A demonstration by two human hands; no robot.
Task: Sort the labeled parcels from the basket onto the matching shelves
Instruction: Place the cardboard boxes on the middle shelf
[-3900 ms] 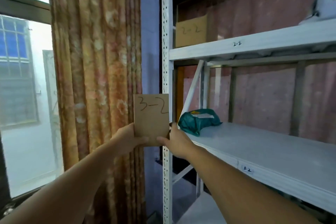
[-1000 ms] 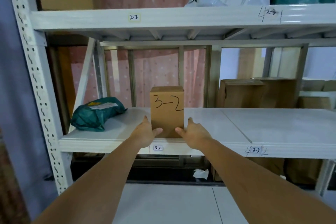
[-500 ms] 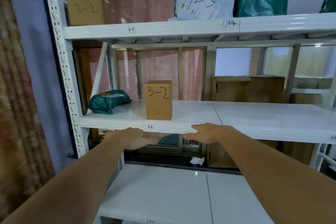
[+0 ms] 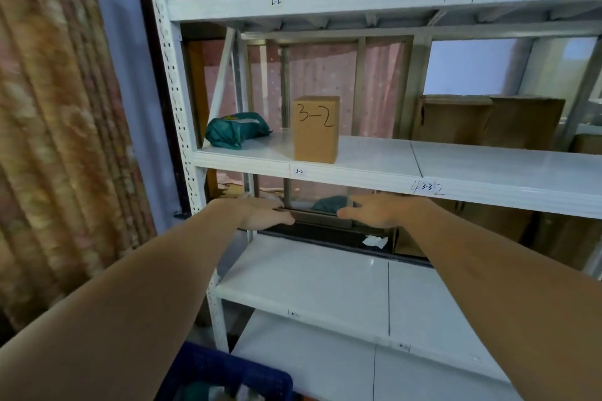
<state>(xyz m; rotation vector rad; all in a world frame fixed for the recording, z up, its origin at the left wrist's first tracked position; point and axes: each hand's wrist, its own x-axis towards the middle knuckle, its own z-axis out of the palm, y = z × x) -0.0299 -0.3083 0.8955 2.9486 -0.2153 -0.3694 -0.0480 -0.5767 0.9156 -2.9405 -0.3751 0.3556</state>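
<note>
The single head view looks forward and slightly down, close to the shelving rack (image 4: 358, 6).

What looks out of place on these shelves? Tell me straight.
Nothing on the labelled shelves stands out. The 3-2 box stands upright above the 3-2 tag, and the green bag lies beside it. The only stray thing is a crumpled white scrap behind the lower shelf. Both hands are empty.

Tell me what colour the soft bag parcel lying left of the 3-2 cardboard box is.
Teal green, with a pale label on top: the soft bag parcel, seen in the head view.
</note>
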